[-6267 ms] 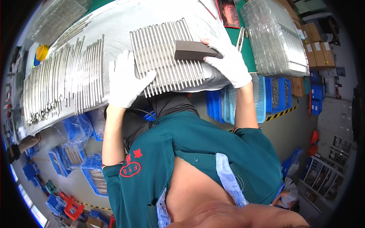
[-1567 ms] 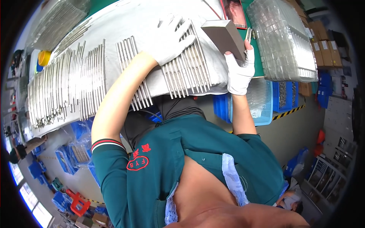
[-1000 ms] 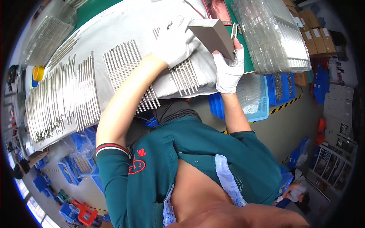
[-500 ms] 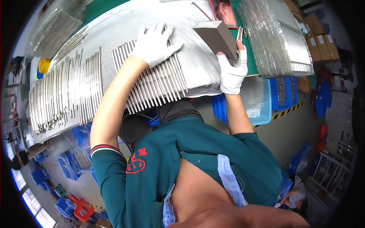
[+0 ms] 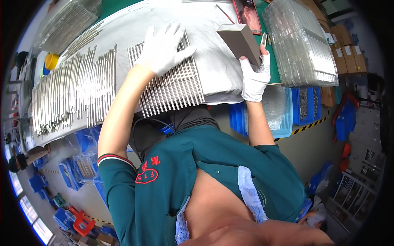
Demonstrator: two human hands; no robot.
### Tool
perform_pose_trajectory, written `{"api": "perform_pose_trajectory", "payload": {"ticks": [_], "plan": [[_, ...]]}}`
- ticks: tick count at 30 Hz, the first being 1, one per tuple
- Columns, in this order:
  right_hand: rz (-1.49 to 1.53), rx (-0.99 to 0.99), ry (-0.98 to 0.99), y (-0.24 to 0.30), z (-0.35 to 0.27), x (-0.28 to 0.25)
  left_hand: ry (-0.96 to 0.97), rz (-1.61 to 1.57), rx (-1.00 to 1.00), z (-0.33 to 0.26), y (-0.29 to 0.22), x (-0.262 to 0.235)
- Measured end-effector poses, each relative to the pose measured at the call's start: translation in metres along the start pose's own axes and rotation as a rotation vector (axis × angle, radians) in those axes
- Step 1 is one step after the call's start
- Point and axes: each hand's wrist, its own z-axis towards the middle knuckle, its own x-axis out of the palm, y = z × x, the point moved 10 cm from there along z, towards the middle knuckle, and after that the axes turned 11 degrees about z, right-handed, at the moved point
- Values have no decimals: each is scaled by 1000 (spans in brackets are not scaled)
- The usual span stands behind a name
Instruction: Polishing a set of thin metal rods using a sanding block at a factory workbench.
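My left hand (image 5: 162,49), in a white glove, lies flat with fingers spread over a row of thin metal rods (image 5: 170,88). The rods lie side by side on a white cloth (image 5: 213,69), and the hand hides part of their far ends. My right hand (image 5: 255,80) wears a white glove with thumb and fingertip bare. It grips the near end of a dark grey rectangular block (image 5: 240,43), held tilted above the cloth's right side.
A larger group of metal rods (image 5: 74,90) lies at the left. A red-framed picture (image 5: 248,16) and stacked clear plastic trays (image 5: 297,45) sit at the far right. Blue bins (image 5: 305,104) stand below the table's right edge. A yellow round container (image 5: 51,61) is far left.
My left hand has shifted slightly left over the rods, still flat. My right hand keeps its grip on the block. The whole view has moved a little.
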Motion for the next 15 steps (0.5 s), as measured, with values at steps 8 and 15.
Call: {"api": "perform_pose_trajectory", "payload": {"ticks": [8,15], "plan": [[19,13,-40,-2,-2,-7,85,-280,153,-98,-62,-43],[171,91,-77,-6,-4,-9,50,-338,187,-86,-80,-45]]}}
